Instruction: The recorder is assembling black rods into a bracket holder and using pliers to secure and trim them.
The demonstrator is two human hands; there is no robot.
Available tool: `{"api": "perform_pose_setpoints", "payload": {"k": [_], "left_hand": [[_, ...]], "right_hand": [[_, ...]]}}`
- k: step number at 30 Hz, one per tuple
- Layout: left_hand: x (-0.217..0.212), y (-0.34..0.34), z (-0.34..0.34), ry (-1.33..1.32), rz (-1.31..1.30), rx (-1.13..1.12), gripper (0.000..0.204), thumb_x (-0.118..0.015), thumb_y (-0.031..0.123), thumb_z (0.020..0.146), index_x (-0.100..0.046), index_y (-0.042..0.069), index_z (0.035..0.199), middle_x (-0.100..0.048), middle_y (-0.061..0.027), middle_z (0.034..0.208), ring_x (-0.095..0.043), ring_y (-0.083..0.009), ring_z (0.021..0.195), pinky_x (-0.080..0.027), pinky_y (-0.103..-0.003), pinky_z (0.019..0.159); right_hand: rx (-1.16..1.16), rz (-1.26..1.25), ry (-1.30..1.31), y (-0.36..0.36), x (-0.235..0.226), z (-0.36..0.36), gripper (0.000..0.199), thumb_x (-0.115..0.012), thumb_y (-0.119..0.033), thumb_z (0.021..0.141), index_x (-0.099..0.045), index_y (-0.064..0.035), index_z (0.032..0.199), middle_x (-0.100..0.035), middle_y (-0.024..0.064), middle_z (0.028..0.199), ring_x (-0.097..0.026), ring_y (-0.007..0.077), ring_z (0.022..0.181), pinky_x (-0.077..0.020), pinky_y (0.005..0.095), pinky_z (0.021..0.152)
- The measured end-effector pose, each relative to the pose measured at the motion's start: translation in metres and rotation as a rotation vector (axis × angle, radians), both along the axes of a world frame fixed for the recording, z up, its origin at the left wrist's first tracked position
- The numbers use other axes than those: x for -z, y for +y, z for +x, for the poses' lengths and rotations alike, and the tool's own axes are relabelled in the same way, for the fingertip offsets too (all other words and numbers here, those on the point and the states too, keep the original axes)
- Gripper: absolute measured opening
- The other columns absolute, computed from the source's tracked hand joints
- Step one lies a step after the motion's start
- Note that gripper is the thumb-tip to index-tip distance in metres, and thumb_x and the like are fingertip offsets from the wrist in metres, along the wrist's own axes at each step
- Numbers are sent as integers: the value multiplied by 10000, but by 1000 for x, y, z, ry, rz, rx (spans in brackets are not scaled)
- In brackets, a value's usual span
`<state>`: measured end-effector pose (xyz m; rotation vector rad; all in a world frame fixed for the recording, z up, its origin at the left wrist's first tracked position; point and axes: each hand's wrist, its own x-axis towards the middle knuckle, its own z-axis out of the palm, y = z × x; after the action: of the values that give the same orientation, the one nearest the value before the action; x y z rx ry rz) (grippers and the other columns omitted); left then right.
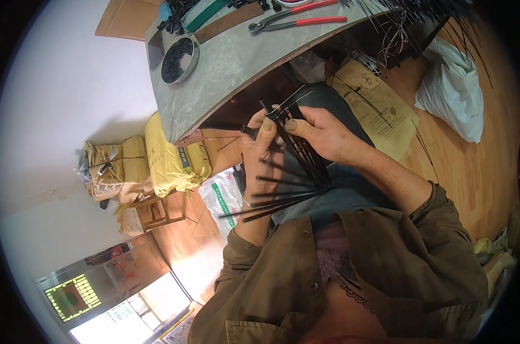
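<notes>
Over my lap I hold a black frame of thin ribs (303, 150) that looks like an umbrella frame. My left hand (261, 148) is closed around its upper end, thumb up against a dark hub piece. Close beside it, my right hand (327, 136) pinches the ribs just below the hub with thumb and fingers. A thin wire or rod (297, 100) slants across the top of the hub. Lower down, several loose rib ends (271, 198) fan out to the left, somewhat blurred. The fingers' undersides are hidden.
A grey table (231, 69) stands ahead, bearing red-handled pincers (300, 24), a round dish (186, 62) of small black parts and a bundle of black rods (420, 11). Yellow sacks (174, 157) sit at left, a white sack (452, 92) at right, brown paper (380, 103) underneath.
</notes>
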<state>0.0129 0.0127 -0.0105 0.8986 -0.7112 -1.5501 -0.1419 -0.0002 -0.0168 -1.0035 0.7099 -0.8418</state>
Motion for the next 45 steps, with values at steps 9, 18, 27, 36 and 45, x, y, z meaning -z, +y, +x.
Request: {"api": "perform_pose_setpoints", "payload": {"k": [9, 18, 27, 36, 45], "left_hand": [[-2, 9, -1, -181, -95, -79, 254, -706, 217, 867, -601, 50, 1027, -598, 0, 814, -502, -64, 615, -389, -199, 525], [-3, 1, 5, -362, -80, -54, 224, -684, 187, 877, -631, 33, 1032, -628, 5, 865, -529, -52, 700, -420, -197, 614], [-15, -5, 16, -307, 21, 84, 322, -691, 205, 873, -605, -17, 1090, -624, -37, 851, -562, -85, 615, -451, -212, 555], [-35, -56, 28, 276, -26, -44, 409, -544, 272, 964, -483, -28, 1235, -570, -46, 900, -584, -190, 864, -474, -320, 784], [-25, -72, 38, 160, -96, 242, 425, -590, 255, 943, -486, -37, 1233, -626, -98, 975, -625, -218, 967, -508, -347, 886]], "right_hand": [[-62, 53, -35, -1, -1, 3, 278, -533, -285, 979, -603, -22, 1033, -608, -30, 850, -524, 29, 739, -431, 190, 626], [61, 66, -82, -2, -7, 2, 192, -579, -178, 950, -568, -16, 1053, -596, 11, 938, -547, 64, 848, -455, 209, 774], [141, 82, -135, 1, -15, 11, 343, -649, -106, 876, -450, -3, 1135, -610, 70, 801, -640, 143, 655, -539, 258, 584], [143, 51, -236, -2, -3, 19, 410, -627, -48, 870, -440, -24, 1234, -574, 74, 897, -588, 144, 653, -515, 289, 557], [138, 69, -94, -4, -9, 29, 390, -628, -93, 879, -445, -42, 1220, -549, 70, 911, -561, 141, 643, -487, 292, 542]]}}
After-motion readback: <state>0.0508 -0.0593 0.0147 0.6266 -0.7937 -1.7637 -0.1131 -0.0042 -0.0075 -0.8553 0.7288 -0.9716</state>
